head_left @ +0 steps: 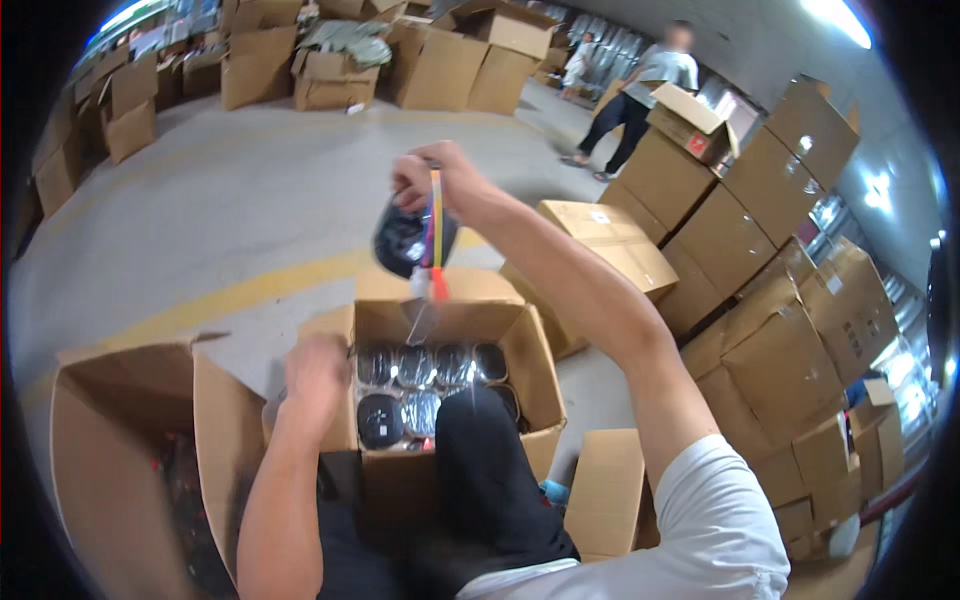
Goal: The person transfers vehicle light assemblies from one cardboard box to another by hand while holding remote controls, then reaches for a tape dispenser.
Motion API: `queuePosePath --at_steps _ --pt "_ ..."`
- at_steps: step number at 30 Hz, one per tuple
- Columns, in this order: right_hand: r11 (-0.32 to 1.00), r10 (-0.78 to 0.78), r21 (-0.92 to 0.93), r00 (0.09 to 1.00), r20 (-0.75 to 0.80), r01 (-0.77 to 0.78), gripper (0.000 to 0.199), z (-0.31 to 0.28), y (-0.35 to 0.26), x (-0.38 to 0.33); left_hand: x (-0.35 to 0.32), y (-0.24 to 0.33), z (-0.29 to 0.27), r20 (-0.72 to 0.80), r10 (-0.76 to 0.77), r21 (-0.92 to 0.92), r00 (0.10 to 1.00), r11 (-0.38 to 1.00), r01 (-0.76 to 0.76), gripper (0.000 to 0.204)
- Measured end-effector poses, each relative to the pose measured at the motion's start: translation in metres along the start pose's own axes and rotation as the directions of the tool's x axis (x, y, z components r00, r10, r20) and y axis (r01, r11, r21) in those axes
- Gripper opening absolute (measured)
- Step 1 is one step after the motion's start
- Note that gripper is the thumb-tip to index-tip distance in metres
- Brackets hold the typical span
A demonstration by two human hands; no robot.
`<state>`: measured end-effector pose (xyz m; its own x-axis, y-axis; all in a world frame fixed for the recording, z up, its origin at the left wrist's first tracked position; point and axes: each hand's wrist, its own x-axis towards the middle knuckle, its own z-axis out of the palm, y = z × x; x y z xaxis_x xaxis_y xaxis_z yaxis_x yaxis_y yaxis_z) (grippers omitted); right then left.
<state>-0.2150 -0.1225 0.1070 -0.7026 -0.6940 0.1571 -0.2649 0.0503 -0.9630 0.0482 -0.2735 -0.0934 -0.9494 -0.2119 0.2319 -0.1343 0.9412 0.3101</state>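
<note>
The right hand (425, 180) is clamped on 1 bagged black item (405, 240) lifted above the open box (540, 370), the left hand (315, 380) grips its flap, and rows of packed items (420, 385) below nearly fill it.

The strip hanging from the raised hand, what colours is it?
The strip is yellow, red and dark-striped with an orange tip; head view.

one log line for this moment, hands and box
right hand: holds bagged black item raised | left hand: on open carton flap | carton: black items inside
</note>
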Motion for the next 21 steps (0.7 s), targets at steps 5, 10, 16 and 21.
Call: queuePosePath --at_steps 5,10,16,21 --pt "0.979 -0.044 -0.186 0.975 0.218 0.086 0.024 0.096 -0.074 0.033 -0.019 0.008 -0.040 0.058 0.024 0.019 0.998 1.000 -0.025 0.020" --pt "0.986 0.109 -0.169 0.708 0.698 0.014 0.023 0.187 -0.165 0.086 -0.012 0.007 -0.025 -0.457 0.141 -0.291 0.878 0.909 -0.298 0.014" --pt "0.819 0.055 -0.471 0.773 0.632 0.327 0.042 0.411 -0.225 0.031 0.003 -0.027 -0.089 0.254 -0.246 -0.933 0.935 0.193 0.304 0.022" --pt "0.863 0.022 -0.333 0.630 0.777 0.381 0.029 0.571 -0.190 -0.037 -0.028 -0.071 -0.055 -0.227 -0.208 -0.775 0.951 -0.554 -0.306 0.030"
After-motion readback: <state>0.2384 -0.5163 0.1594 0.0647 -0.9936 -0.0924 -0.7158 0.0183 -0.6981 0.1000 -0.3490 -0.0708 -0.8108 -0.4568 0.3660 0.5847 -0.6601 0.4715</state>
